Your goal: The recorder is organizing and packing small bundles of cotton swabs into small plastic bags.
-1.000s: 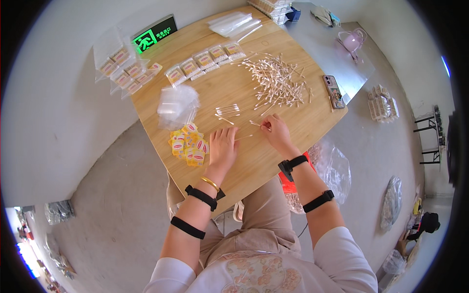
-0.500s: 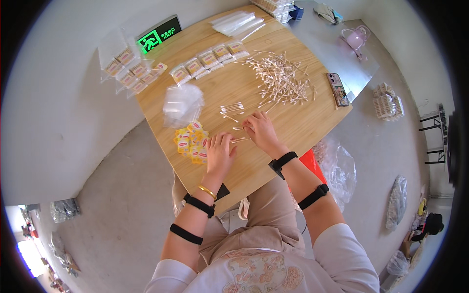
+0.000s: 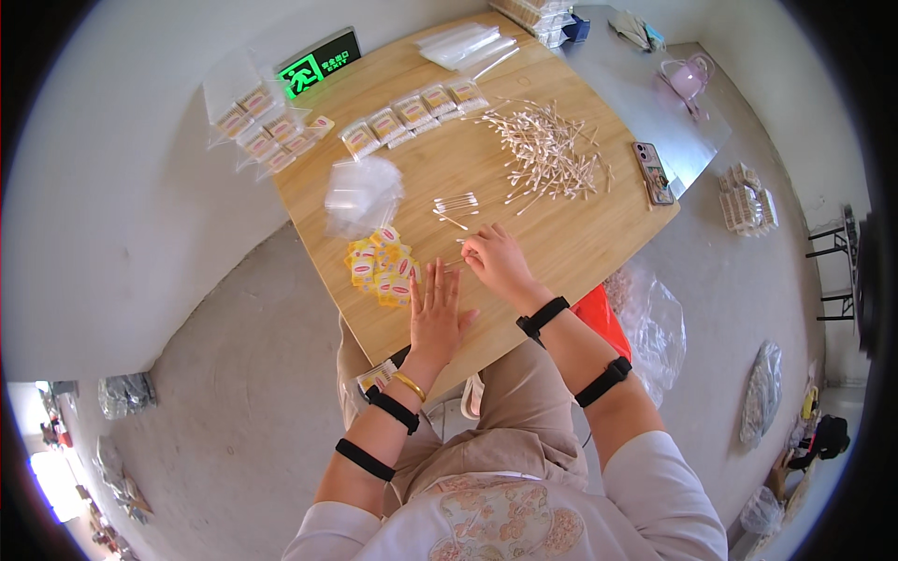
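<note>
Left hand (image 3: pixel 437 316) empty, spread wide, palm down near counter (image 3: pixel 567 230) edge, likely as brace; right hand (image 3: pixel 488 254) grip narrow, pinching swab (image 3: pixel 459 241); swab pile (image 3: pixel 552 154) beyond, probably for short reach; swab row (image 3: pixel 456 203) apart, likely against mixing.

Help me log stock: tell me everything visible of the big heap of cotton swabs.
The heap of cotton swabs is a loose, tangled mound of thin, pale sticks with white, cotton-like tips, pointing every way; the stick material can't be told. It rests unwrapped on the wooden table, dense in the middle, with stragglers at its edges, left of the phone. The left hand and right hand are clear of it.
</note>
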The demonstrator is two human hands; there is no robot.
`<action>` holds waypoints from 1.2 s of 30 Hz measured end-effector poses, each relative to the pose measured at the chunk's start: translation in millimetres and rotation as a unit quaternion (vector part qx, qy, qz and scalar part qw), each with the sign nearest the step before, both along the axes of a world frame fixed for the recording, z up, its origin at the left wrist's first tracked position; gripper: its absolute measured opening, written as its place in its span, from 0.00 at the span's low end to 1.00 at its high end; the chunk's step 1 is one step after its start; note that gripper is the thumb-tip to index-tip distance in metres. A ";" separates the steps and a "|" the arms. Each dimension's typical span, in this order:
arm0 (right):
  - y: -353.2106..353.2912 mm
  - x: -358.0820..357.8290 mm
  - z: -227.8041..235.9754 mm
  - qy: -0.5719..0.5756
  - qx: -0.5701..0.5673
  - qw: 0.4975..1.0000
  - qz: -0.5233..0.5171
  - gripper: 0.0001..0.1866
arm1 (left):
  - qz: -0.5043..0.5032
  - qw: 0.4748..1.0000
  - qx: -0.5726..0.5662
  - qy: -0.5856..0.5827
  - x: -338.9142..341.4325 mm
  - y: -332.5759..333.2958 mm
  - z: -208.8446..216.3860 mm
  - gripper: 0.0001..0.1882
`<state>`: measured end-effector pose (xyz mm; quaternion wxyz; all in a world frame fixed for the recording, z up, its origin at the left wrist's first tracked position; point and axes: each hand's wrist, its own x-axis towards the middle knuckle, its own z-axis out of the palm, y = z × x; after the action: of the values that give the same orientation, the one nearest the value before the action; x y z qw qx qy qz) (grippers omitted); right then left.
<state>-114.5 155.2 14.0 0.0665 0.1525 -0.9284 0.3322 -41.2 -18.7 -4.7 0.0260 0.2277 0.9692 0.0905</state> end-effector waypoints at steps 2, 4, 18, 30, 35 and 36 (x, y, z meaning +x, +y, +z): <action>-1.5 -3.8 0.8 0.015 0.030 0.999 0.013 0.02 | -0.002 1.000 0.013 -0.003 -0.5 0.3 0.4 0.43; 0.3 -8.2 2.1 0.005 0.087 0.996 0.036 0.02 | -0.003 1.000 0.017 -0.001 -0.8 1.0 -0.4 0.42; 142.6 15.6 -2.3 -0.026 0.037 0.975 -0.215 0.07 | 0.080 0.985 0.150 -0.010 -36.4 3.3 9.5 0.35; 31.6 30.0 -0.1 -0.081 0.000 0.997 -0.016 0.09 | 0.011 0.984 0.171 0.048 -140.5 2.5 20.6 0.28; 38.8 18.3 -2.2 -0.076 0.006 0.997 -0.029 0.10 | -0.027 0.990 0.133 0.045 -148.2 6.6 26.1 0.14; 37.4 16.4 -0.2 -0.066 0.026 0.997 -0.027 0.11 | -0.033 0.988 0.135 0.059 -148.4 4.8 24.9 0.12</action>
<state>-98.1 192.6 13.8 0.0104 0.1070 -0.9430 0.3151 -189.6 -13.9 20.2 -0.0589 0.2662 0.9397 0.2065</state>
